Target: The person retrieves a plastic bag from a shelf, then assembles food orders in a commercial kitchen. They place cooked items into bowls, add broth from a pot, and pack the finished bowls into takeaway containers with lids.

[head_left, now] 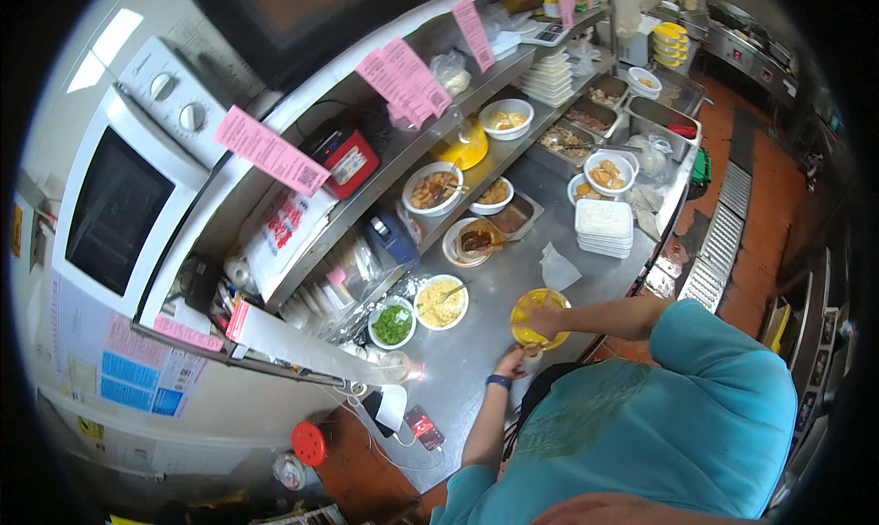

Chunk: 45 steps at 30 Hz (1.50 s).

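In front of my body a yellow bowl [560, 338] sits at the near edge of the steel counter. My right hand [546, 321] reaches over and into it, blurred, so its fingers are hard to make out. At the bowl's near left rim my left hand [515, 362], a dark band on its wrist, is closed on the edge. What lies inside the bowl is mostly covered by my right hand. A thin whitish sheet [558, 269] rests on the counter just beyond the bowl.
Left of the bowl stand a white bowl of pale yellow mash with a spoon [440, 303] and a bowl of chopped greens [392, 325]. Stacked white containers [604, 227] are at the right. A phone [424, 428] lies near the left end. Shelving [412, 168] runs along the back.
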Tool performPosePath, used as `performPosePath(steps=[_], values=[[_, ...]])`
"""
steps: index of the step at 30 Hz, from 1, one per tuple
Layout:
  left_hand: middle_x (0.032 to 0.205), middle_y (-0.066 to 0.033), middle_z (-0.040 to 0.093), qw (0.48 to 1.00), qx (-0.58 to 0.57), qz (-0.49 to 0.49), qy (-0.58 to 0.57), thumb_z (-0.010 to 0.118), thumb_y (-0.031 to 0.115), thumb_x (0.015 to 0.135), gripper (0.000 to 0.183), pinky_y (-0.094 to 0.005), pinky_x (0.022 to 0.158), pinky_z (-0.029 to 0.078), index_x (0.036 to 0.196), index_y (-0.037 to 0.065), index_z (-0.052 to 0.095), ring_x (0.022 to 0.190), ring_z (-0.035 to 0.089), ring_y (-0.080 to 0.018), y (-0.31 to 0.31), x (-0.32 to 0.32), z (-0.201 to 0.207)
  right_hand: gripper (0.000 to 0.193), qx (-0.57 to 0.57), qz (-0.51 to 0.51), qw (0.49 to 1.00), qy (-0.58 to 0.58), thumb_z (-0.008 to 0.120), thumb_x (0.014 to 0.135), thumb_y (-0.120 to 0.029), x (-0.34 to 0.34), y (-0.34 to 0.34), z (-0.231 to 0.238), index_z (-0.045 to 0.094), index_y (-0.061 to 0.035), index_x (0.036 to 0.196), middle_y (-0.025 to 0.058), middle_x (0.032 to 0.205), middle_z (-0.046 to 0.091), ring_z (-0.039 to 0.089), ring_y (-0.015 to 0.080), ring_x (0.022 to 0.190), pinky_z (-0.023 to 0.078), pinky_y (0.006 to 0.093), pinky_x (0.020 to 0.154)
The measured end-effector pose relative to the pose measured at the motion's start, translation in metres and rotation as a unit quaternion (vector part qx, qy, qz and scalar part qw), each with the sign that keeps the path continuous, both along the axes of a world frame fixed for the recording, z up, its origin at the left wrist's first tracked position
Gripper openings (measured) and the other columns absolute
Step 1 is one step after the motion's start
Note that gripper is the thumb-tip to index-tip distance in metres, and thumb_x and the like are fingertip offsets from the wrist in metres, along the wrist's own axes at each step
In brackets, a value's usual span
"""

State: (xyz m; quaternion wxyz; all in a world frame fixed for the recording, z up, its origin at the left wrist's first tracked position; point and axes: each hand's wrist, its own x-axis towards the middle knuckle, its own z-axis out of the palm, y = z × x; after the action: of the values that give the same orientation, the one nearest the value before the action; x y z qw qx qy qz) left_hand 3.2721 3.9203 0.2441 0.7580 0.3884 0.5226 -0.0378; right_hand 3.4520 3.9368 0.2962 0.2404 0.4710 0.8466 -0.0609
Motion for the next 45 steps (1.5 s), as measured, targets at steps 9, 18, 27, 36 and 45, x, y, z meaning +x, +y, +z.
performPosePath(steps=[9, 18, 27, 36, 45], values=[[0.129, -0.0041, 0.052, 1.0, -0.016, 0.003, 0.011, 0.083, 0.046, 0.07, 0.073, -0.0411, 0.082, 0.047, 0.131, 0.02, 0.051, 0.111, 0.049, -0.0224, 0.008, 0.004, -0.046, 0.115, -0.079, -0.01, 0.993, 0.091, 0.085, 0.063, -0.046, 0.017, 0.005, 0.005, 0.017, -0.0302, 0.155, 0.0229, 0.161, 0.0, 0.001, 0.0563, 0.143, 0.025, 0.0839, 0.094], [0.096, -0.0079, 0.071, 0.949, 0.161, 0.204, -0.178, 0.063, 0.025, 0.091, 0.026, -0.0335, 0.085, 0.051, 0.106, 0.004, 0.07, 0.087, 0.066, -0.0207, -0.026, 0.001, -0.055, 0.133, -0.022, -0.249, 0.955, 0.162, 0.085, 0.054, -0.061, 0.011, 0.002, -0.009, 0.01, -0.0187, 0.156, 0.0327, 0.157, 0.007, 0.008, 0.0616, 0.139, 0.027, 0.0837, 0.091], [0.108, -0.0269, 0.062, 0.74, 0.521, 0.21, 0.371, 0.058, 0.046, 0.095, 0.05, -0.0454, 0.09, 0.045, 0.112, -0.001, 0.062, 0.1, 0.058, -0.0403, 0.014, -0.09, -0.019, 0.127, -0.049, -0.108, 0.982, 0.15, 0.091, 0.05, -0.042, 0.026, -0.003, 0.03, 0.019, -0.026, 0.154, 0.0242, 0.16, 0.008, 0.007, 0.0505, 0.146, 0.025, 0.0833, 0.096], [0.109, -0.0291, 0.063, 0.721, 0.458, 0.459, 0.244, 0.055, 0.041, 0.098, 0.056, -0.0441, 0.086, 0.049, 0.113, -0.013, 0.055, 0.098, 0.063, -0.0361, 0.003, -0.067, -0.028, 0.058, -0.024, -0.214, 0.909, 0.356, 0.068, 0.084, -0.025, 0.081, -0.036, 0.023, 0.049, -0.0124, 0.137, 0.0204, 0.139, 0.049, 0.044, 0.0357, 0.134, 0.033, 0.0476, 0.113], [0.123, -0.0218, 0.052, 0.729, 0.362, 0.551, 0.184, 0.054, 0.026, 0.099, 0.04, -0.0448, 0.092, 0.047, 0.126, -0.003, 0.048, 0.109, 0.055, -0.0325, -0.078, 0.024, 0.018, 0.018, 0.295, -0.448, 0.699, 0.474, 0.057, 0.088, -0.01, 0.357, 0.05, 0.114, 0.069, -0.006, 0.101, 0.013, 0.085, 0.071, 0.069, 0.0284, 0.074, 0.055, 0.0377, 0.067]])
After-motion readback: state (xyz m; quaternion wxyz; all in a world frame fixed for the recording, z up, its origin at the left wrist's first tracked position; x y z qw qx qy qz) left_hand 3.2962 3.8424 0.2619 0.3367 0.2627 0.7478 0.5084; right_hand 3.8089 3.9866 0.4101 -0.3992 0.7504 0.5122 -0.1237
